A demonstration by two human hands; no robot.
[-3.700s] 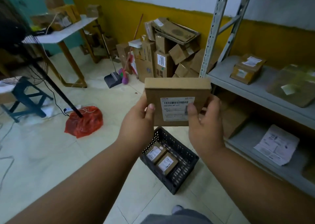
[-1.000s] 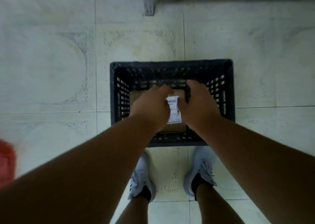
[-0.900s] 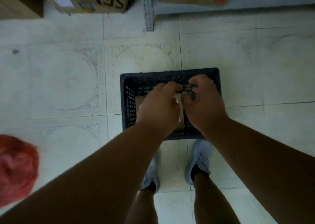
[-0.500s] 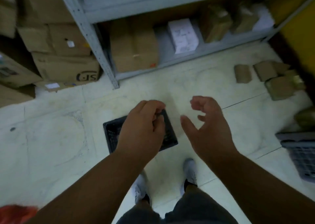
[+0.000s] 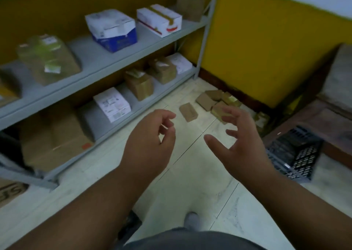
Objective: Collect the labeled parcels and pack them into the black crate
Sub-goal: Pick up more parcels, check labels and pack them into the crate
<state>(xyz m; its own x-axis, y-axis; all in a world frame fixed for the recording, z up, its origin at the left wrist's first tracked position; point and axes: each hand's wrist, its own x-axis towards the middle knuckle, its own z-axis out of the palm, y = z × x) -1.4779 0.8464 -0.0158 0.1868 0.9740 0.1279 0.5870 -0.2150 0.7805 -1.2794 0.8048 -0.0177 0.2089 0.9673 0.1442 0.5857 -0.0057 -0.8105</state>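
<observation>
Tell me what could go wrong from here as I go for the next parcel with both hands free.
The picture is blurred, so labels on the small brown parcels on the floor cannot be read; an unlabeled one might get collected. The black crate sits low by the feet, mostly hidden under the left arm, so a step could catch it. The left hand and right hand are empty, and the loose floor pile could trip you.

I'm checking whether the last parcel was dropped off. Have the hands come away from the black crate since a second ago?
Yes. Both hands, left and right, are out of the black crate, raised and empty, toward the small parcels on the floor.
</observation>
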